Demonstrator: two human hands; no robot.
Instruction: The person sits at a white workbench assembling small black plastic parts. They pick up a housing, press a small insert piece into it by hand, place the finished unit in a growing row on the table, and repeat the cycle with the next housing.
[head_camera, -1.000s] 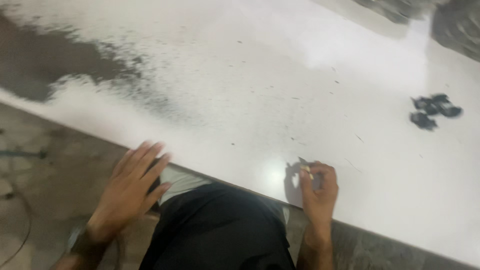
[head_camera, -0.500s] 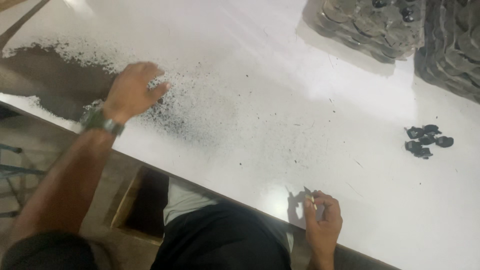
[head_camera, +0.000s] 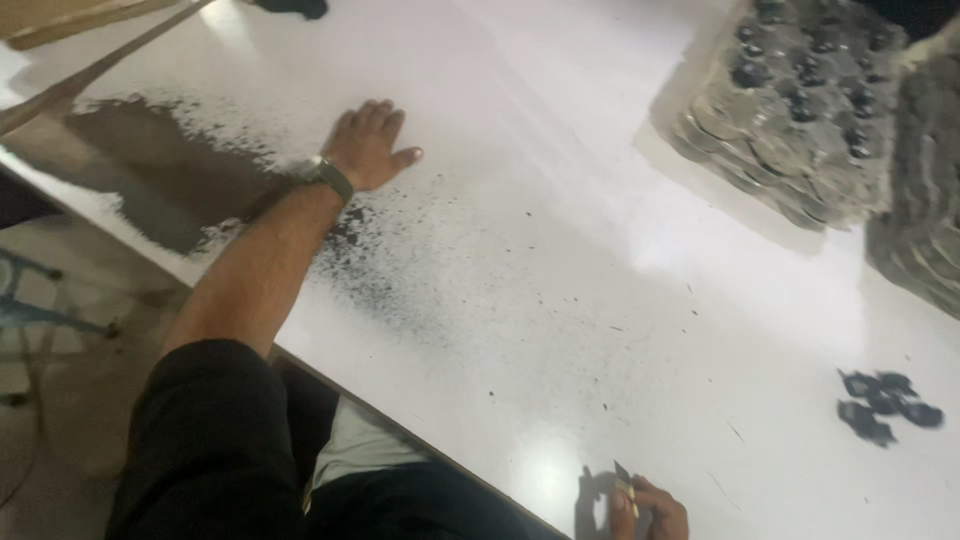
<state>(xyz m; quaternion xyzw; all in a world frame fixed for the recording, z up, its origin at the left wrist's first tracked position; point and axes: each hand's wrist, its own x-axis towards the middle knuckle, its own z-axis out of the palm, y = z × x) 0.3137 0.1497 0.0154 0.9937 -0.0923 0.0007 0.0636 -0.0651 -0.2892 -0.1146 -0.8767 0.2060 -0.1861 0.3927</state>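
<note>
My left hand (head_camera: 367, 145) lies flat with fingers spread on a white table (head_camera: 560, 250), at the far edge of a patch of black speckles and dark paint (head_camera: 170, 175). A watch sits on that wrist. My right hand (head_camera: 648, 510) is at the near table edge, its fingers closed on a small thin dark tool (head_camera: 624, 474) that points upward. A small cluster of black pieces (head_camera: 885, 402) lies on the table to the right of that hand.
Grey moulded trays (head_camera: 790, 110) holding small dark parts stand at the far right, with another stack (head_camera: 925, 220) beside them. A wooden strip (head_camera: 90, 70) crosses the far left corner. The floor and a metal frame (head_camera: 40, 310) show at left.
My left hand has moved from the near table edge outward and to the right over the speckled patch. My right hand has stayed at the near edge holding the tool.
</note>
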